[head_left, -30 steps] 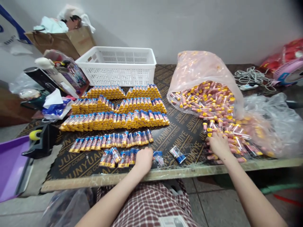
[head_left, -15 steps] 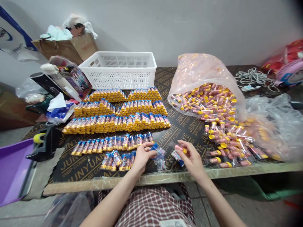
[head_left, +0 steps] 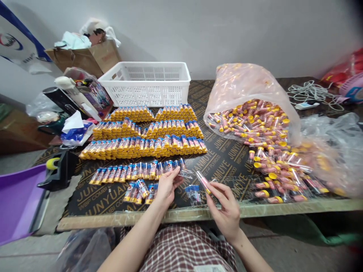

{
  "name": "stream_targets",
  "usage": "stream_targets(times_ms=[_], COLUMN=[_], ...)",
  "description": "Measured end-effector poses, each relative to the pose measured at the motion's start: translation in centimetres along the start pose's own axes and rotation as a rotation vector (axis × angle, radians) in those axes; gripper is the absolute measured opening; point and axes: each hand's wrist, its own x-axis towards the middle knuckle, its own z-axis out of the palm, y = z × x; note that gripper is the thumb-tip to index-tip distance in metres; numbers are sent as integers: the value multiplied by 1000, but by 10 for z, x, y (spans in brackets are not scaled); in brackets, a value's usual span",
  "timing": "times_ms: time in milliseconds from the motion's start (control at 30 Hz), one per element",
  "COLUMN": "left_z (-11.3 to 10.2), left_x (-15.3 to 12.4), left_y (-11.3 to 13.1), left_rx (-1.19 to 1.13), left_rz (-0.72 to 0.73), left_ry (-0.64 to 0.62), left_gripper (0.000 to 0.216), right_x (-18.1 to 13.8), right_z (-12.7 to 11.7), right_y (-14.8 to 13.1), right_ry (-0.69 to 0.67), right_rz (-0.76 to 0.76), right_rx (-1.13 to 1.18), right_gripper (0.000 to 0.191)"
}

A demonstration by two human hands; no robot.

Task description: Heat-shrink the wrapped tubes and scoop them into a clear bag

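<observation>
The right hand [head_left: 225, 206] pinches a small clear pink-filled tube with yellow cap [head_left: 203, 180]. Its long axis slants toward the left hand [head_left: 167, 186], which pinches a clear plastic sleeve [head_left: 186, 173] just beside it.

A plain pale wall [head_left: 227, 30] is seen across the back, evenly lit, with soft shadows cast at the left. A long table [head_left: 224, 158] is set against it, topped with dark plywood printed with gold lettering and edged pale at the front. Grey floor tiles [head_left: 297, 245] are seen below at the right. A brown wooden unit [head_left: 17, 136] is partly seen at the far left.
</observation>
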Motion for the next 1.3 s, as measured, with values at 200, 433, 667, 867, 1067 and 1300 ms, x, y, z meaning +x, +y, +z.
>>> stream_targets(times_ms=[200,433,667,867,1067,1300], left_z=[3,8,9,9,10,8], left_x=[-5,-19,-32,-35,-38,-39], left_y=[-1,-5,-8,-9,-11,-11], left_rx=[33,146,312,361,354,346], left_rz=[54,30,-94,-128,-136,-130], left_ry=[-15,-228,-403,-418,-408,-420], left_gripper=[36,46,37,38,38,34], right_x=[0,-3,7,2,-1,-2], right_z=[4,12,9,10,11,12], right_y=[-1,15,19,23,23,23], right_ry=[-148,-217,-335,-422,-380,-356], right_rz=[-21,-8,24,59,61,57], right_rx=[91,89,216,328,341,348], right_gripper=[50,57,81,84,85,86])
